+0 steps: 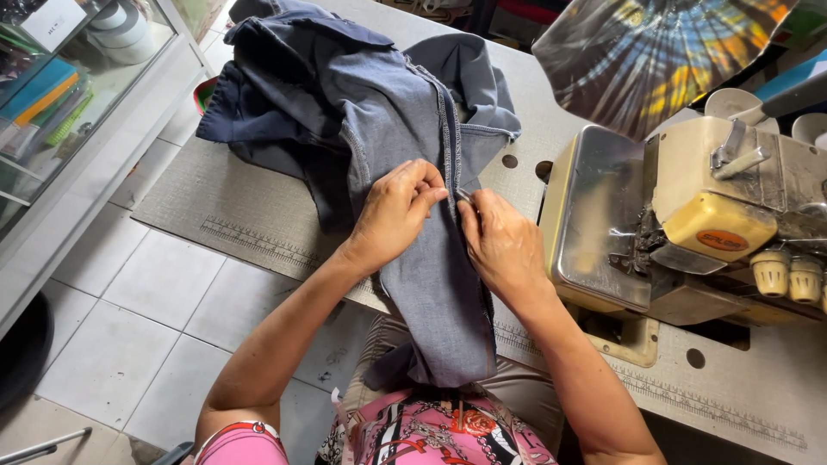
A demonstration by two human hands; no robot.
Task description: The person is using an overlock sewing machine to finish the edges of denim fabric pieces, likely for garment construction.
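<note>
A blue-grey denim garment (405, 129) lies heaped across the far left part of the tabletop (258, 215), and one long part of it runs down over the near edge into the person's lap. The left hand (394, 211) pinches the cloth beside a stitched seam (448, 129), its grip closed on the fabric with thumb and fingertips pressed together. The right hand (501, 244) sits just beside it, on the other side of the seam, its grip closed on a small thin metal tool (463, 195) whose tip meets the cloth between the two hands. What kind of tool it is cannot be told at this size. The two hands nearly touch.

To the right, set into the tabletop, stands a cream-coloured sewing machine (689, 215) with a shiny metal side plate. A printed ruler strip (250, 237) runs along the near edge of the tabletop. At the far left is a glass cabinet (69, 95), above a white tiled floor (146, 301).
</note>
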